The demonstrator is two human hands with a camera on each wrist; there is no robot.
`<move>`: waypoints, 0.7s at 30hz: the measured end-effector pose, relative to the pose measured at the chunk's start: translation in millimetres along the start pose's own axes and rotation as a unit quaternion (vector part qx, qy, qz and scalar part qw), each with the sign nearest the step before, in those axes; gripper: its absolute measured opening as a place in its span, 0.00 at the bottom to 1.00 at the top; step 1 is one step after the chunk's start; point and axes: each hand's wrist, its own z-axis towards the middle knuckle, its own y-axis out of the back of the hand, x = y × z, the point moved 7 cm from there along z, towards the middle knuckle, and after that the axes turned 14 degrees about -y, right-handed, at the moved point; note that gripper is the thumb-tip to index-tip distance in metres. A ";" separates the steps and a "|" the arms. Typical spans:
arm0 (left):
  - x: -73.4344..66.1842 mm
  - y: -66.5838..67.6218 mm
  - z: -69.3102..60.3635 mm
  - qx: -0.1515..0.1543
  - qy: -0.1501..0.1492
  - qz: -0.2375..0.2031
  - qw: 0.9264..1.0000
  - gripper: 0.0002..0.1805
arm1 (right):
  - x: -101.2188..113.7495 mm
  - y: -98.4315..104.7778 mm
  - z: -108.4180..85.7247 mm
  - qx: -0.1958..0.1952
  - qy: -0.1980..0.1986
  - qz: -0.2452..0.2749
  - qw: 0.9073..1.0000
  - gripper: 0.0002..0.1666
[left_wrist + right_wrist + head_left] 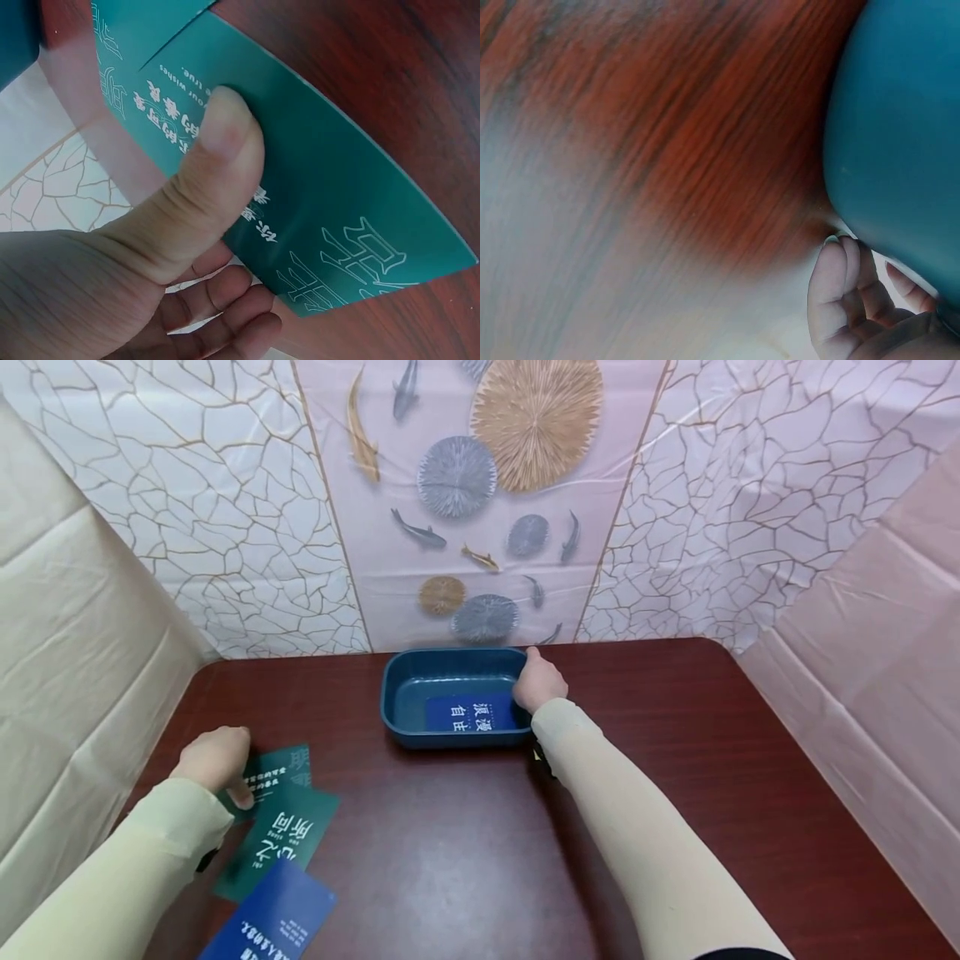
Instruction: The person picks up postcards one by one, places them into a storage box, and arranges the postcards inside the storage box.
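My left hand is at the left side of the table, pinching a green card with white printed characters. In the left wrist view the thumb lies on the card's printed face and the other fingers are behind it. A second green card partly overlaps the first, and a blue card overlaps that one nearer to me. At the far middle my right hand grips the right end of a dark teal rectangular tray. Inside the tray is a blue card, its right end hidden by the hand.
The dark red wooden table spreads out between and around the arms. Behind it hangs a patterned cloth, and plain cloth walls close off both sides. The tray stands near the table's back edge.
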 end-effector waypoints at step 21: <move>1.2 -4.0 -3.7 -0.017 0.014 0.013 1.000 0.34 | -0.5 -1.6 -0.6 0.007 0.003 0.009 1.000 0.40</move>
